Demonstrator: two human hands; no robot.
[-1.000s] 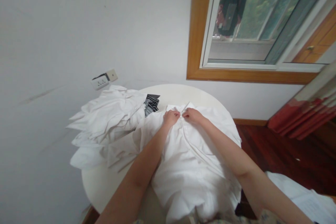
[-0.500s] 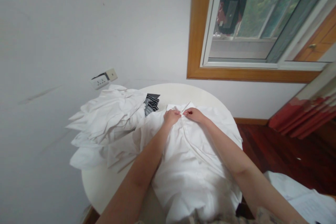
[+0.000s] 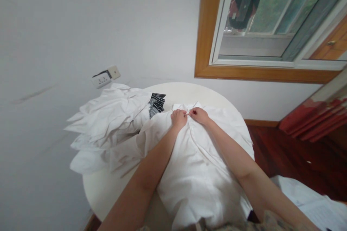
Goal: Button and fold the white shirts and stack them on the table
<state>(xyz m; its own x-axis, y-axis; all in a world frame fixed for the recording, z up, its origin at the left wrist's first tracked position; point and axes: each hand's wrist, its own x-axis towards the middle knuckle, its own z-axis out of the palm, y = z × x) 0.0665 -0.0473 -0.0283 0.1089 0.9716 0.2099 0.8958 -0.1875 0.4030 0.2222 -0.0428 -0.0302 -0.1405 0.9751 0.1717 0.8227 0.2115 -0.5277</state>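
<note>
A white shirt (image 3: 187, 166) lies spread over the round table, its collar toward the far side and its front placket running down toward me. Just below the collar, my left hand (image 3: 179, 118) pinches one edge of the placket. My right hand (image 3: 199, 115) pinches the opposite edge, its fingertips almost meeting those of the left. Whatever small button sits between the fingertips is too small to make out. One white sleeve stretches left beneath my left forearm.
On the table's left side a heap of white garments (image 3: 114, 115) hangs over the edge, with a black-and-white striped cloth (image 3: 157, 104) beside it. The white round table (image 3: 189, 88) stands against the wall under a window frame (image 3: 260, 74). White cloth (image 3: 303, 195) lies at lower right.
Both hands stay pinched at the placket below the collar, with slight finger movement; the left fingers have curled a little more. The camera view has shifted slightly.
</note>
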